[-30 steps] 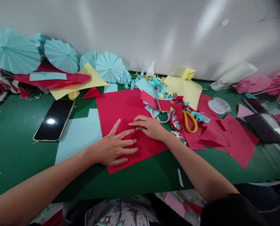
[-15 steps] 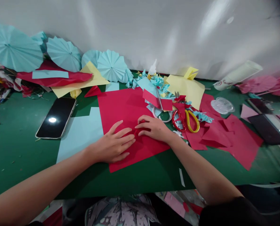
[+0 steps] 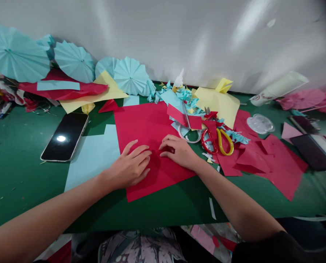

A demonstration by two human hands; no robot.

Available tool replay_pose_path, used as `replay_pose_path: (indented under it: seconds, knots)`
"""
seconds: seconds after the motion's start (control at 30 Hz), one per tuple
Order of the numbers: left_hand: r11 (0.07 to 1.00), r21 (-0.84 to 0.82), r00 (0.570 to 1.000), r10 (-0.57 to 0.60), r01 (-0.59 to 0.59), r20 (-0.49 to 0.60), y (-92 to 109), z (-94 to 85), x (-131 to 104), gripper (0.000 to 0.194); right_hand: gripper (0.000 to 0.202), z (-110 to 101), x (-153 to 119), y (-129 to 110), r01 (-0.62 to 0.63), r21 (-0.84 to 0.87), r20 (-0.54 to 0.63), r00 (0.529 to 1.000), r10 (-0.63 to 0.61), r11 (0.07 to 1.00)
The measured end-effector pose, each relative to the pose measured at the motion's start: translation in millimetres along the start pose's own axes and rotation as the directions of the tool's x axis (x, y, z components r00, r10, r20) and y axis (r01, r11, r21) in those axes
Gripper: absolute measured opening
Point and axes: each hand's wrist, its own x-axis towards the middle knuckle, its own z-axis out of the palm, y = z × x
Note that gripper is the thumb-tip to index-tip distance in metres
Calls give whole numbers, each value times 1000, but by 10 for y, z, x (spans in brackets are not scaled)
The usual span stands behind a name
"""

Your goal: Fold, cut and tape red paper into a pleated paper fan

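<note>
A large sheet of red paper (image 3: 145, 122) lies flat on the green table in front of me. My left hand (image 3: 131, 164) rests on its lower left part, fingers stretched and slightly spread, holding nothing visible. To the right, on the same sheet, is my right hand (image 3: 177, 150). Its fingers are curled towards the thumb, and dark red shows in the gap; whether that is a small red piece or the shaded sheet I cannot make out. The two hands are a short way apart. Pale blue paper (image 3: 93, 157) lies partly under the red sheet, beside my left forearm.
A phone (image 3: 66, 137) lies at the left. Pleated blue paper fans (image 3: 131, 76) lean along the wall. Right of the sheet are a tape roll (image 3: 190, 140), scissors with red and yellow handles (image 3: 225, 142), paper scraps and red paper pieces (image 3: 283, 164). A glue bottle (image 3: 179, 79) stands behind.
My left hand has drawn back a little to the left, widening the gap between the hands. The right hand's fingers have curled more. A small red bit seen between the hands no longer shows there.
</note>
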Motion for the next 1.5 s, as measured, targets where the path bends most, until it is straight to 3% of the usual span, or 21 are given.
replay_pose_path:
  seconds: [0.2, 0.6, 0.83, 0.93, 1.07, 1.3, 1.5]
  knots:
    - [998, -43, 997, -50, 52, 57, 13, 13, -4, 33, 7, 6, -8, -45, -43, 9, 15, 999, 43, 999]
    - [995, -94, 995, -17, 27, 97, -10, 37, -37, 36, 8, 7, -20, 17, 56, 38, -3, 998, -56, 998]
    - [976, -216, 991, -13, 42, 131, -65, 43, -38, 36, 14, 44, -24, 93, 233, -100, -66, 968, -240, 967]
    - [961, -273, 991, -12, 49, 136, -117, 47, -41, 35, 18, 43, -8, 131, 310, -27, -72, 948, -311, 950]
    - [950, -308, 993, -10, 46, 117, -183, 28, -32, 32, 20, 17, 12, 159, 312, 61, -81, 948, -307, 948]
    - [980, -199, 997, 41, -26, 71, -186, -18, -26, 30, 18, 81, -8, 90, 288, -12, -84, 954, -288, 958]
    - [996, -50, 997, 75, -73, 35, -123, -20, -5, 25, 20, 202, -55, -8, 232, -241, -117, 957, -265, 942]
